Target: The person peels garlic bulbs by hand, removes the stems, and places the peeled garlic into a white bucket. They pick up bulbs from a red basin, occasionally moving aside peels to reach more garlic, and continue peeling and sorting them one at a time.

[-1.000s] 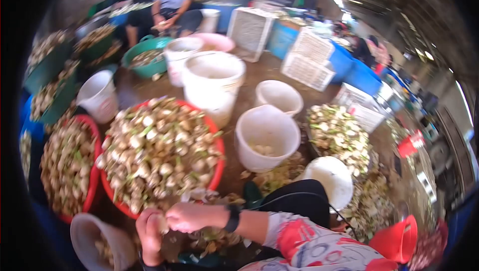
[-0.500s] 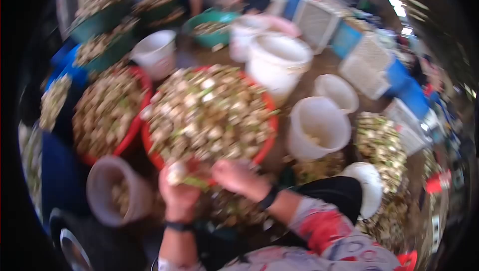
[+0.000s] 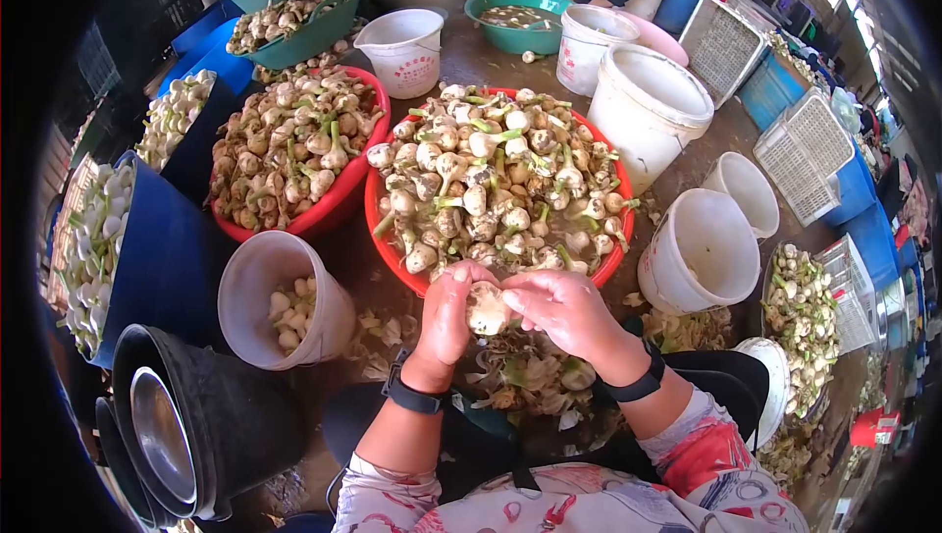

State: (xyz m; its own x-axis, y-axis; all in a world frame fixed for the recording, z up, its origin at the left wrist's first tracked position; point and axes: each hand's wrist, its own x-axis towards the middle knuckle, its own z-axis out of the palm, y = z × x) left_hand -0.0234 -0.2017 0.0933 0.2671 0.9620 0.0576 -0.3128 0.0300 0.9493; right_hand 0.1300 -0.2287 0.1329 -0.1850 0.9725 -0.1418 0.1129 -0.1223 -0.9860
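Both hands meet over the person's lap, just in front of the big red basin [image 3: 371, 214]. The left hand [image 3: 446, 312] cups a garlic bulb [image 3: 487, 309] from the left, its grip pinching the bulb between thumb and fingers. The right hand [image 3: 561, 307] comes in from the other side, fingertips pressed on the top of the same bulb, so the bulb sits clamped between the two hands. A dark band circles each wrist.

The red basin is heaped with unpeeled bulbs, some with green stalks. A second red basin [image 3: 339, 197] just to its left holds more of the same. Near the left hand a white bucket [image 3: 257, 283] leans on its side with a few clean white bulbs inside. Under the hands a litter of peelings [image 3: 520, 376] covers the floor. To the right stands another white bucket [image 3: 699, 250], nearly bare inside. Farther back another person sits by a green basin [image 3: 520, 15].
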